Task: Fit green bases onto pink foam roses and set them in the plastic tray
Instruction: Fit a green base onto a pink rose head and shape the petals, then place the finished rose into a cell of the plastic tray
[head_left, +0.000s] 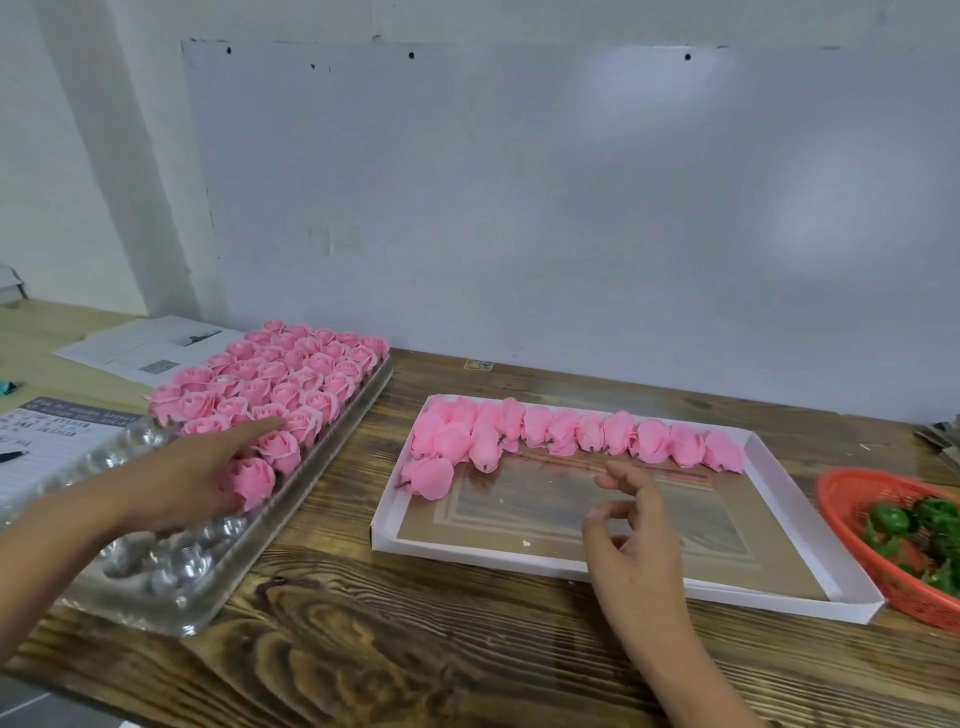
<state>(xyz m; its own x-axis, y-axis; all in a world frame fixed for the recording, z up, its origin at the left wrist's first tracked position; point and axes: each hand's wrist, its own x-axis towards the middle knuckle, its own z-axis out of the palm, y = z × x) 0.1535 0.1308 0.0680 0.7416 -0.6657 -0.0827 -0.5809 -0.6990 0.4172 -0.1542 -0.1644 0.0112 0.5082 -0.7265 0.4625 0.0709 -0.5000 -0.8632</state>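
Observation:
A clear plastic tray (171, 608) on the left holds several rows of upright pink foam roses (291, 374); its near cups are bare. My left hand (176, 478) reaches over the tray, index finger straight, thumb and fingers touching the nearest rose (252, 480), which sits in a cup. Loose pink roses (587, 431) lie on their sides along the far edge of a shallow white box (779, 587). My right hand (634, 540) hovers over the box's middle, fingers loosely curled and holding nothing. Green bases (893, 519) lie in an orange basket (852, 519) at the right edge.
Everything sits on a wooden table (415, 623) against a white wall. Printed papers (150, 345) and a notepad with a pen (47, 441) lie at the far left behind the tray.

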